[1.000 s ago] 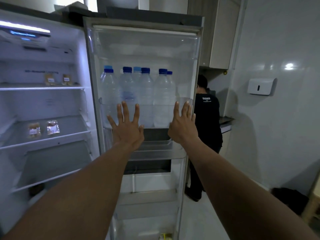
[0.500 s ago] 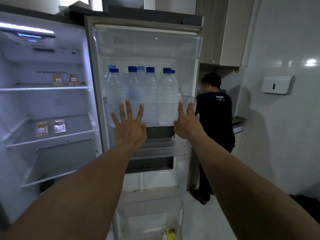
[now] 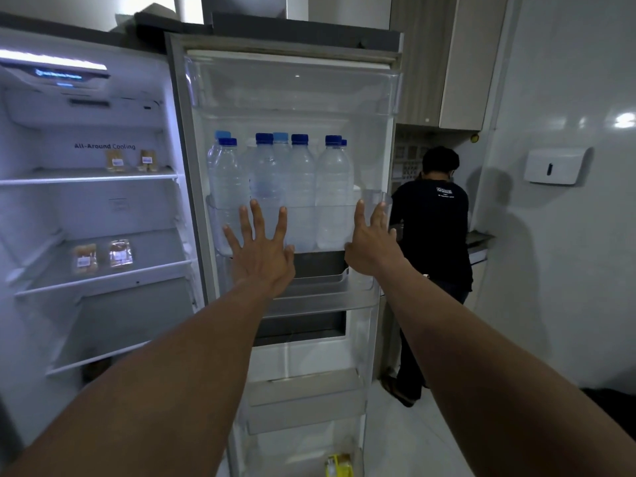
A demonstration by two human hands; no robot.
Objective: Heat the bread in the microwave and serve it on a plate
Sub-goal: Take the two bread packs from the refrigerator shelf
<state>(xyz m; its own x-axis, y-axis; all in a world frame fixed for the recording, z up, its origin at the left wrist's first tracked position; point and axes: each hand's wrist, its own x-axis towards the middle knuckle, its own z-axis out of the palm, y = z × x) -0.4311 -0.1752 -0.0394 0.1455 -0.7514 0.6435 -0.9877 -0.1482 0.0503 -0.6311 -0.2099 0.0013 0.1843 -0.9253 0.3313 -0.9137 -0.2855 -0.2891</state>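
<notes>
At the far left, the open fridge compartment (image 3: 86, 208) is being lit from above. An upper pair of bread packets (image 3: 115, 160) is being kept side by side on the top shelf, under the printed lettering. A lower pair of bread packets (image 3: 84, 259) is being kept on the middle shelf; both pairs are lying well apart from the hands.

Further right, the fridge door (image 3: 292, 84) is being seen from its inner side. Water bottles (image 3: 299, 187) with blue caps are being stored upright in a clear door bin (image 3: 220, 235). The left hand (image 3: 261, 256) is being held up flat before this bin, fingers straight and spread wide; whether the plastic is being touched cannot be told. The right hand (image 3: 373, 242) is being raised at the bin's right end, fingers straight, pointing up and only slightly parted, with nothing being pinched. A yellow carton (image 3: 339, 464) is being kept at the door's bottom.

Beyond the door, a person in a black shirt (image 3: 433, 228) is being seen from behind, and a white dispenser (image 3: 554, 165) is being carried on the right wall.
</notes>
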